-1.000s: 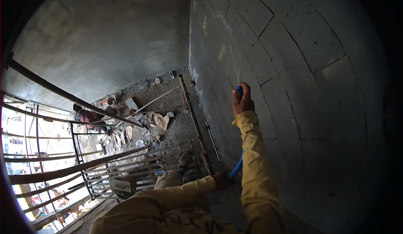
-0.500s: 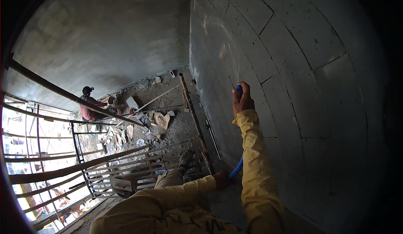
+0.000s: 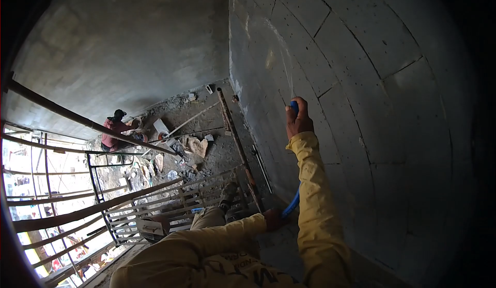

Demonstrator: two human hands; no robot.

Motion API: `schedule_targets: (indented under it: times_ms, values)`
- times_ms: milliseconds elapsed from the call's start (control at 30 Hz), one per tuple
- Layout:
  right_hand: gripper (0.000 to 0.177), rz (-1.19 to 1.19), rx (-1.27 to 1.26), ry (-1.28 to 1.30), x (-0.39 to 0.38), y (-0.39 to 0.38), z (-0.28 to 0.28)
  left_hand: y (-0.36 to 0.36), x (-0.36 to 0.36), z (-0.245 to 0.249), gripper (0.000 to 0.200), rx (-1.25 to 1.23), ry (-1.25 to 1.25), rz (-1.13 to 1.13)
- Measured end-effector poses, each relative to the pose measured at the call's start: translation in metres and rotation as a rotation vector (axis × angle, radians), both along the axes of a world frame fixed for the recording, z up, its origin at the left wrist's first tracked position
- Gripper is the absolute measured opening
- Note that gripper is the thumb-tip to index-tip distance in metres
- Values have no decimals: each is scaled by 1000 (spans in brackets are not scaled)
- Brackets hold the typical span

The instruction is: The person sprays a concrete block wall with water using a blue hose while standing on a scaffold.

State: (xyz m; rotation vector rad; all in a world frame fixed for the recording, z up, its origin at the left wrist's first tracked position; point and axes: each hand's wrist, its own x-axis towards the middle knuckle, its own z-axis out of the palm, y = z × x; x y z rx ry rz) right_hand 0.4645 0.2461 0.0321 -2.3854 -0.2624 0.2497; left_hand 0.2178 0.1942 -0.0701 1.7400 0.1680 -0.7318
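We record a grey block wall (image 3: 361,81) rising ahead. A blue hose (image 3: 293,203) runs up its face. The right hand (image 3: 298,121), fingers closed round the hose's upper end, sits close to the wall; the left hand (image 3: 273,220) grips the hose lower down.

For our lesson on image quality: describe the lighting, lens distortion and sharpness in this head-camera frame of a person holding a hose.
Head view: strong fisheye, black vignette at the edges, block wall joints and scaffold poles bowed; daylight at lower left blown out, the floor below dim; right hand on the blue hose fairly sharp.
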Motion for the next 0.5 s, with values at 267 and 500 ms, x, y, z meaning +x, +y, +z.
schedule_targets:
  times_ms: [267, 500]
  values:
    - [38, 5, -9, 20, 0, 2, 0, 0, 1, -2, 44, -12, -10, 1]
    - [34, 11, -9, -12, 1, 4, -1, 1, 3, -3, 46, 19, -17, -27]
